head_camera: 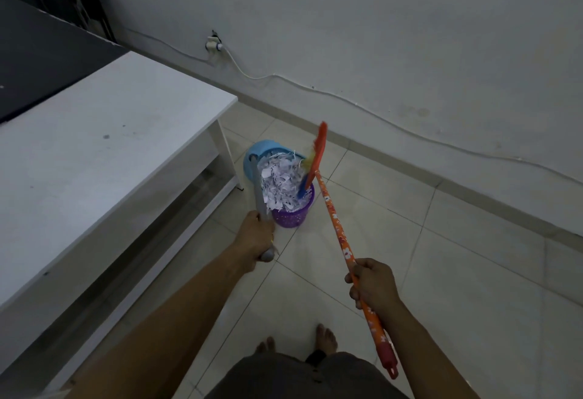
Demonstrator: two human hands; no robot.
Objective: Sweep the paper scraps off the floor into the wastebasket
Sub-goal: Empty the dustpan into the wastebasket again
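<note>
A purple perforated wastebasket (291,216) stands on the tiled floor beside the white table's corner. A blue dustpan (262,149) is tipped over it, and a heap of white paper scraps (281,180) spills from the pan into the basket. My left hand (258,234) grips the dustpan's grey handle (260,199). My right hand (373,285) holds the orange flowered broom handle (336,221). The broom's head (313,158), with orange back and multicoloured bristles, rests against the scraps at the basket's far right rim.
A white table (104,133) with a lower shelf fills the left side. A grey wall with a socket (213,45) and a white cable (362,105) runs behind. Pale floor tiles (457,256) spread to the right. My bare feet (326,337) are at the bottom.
</note>
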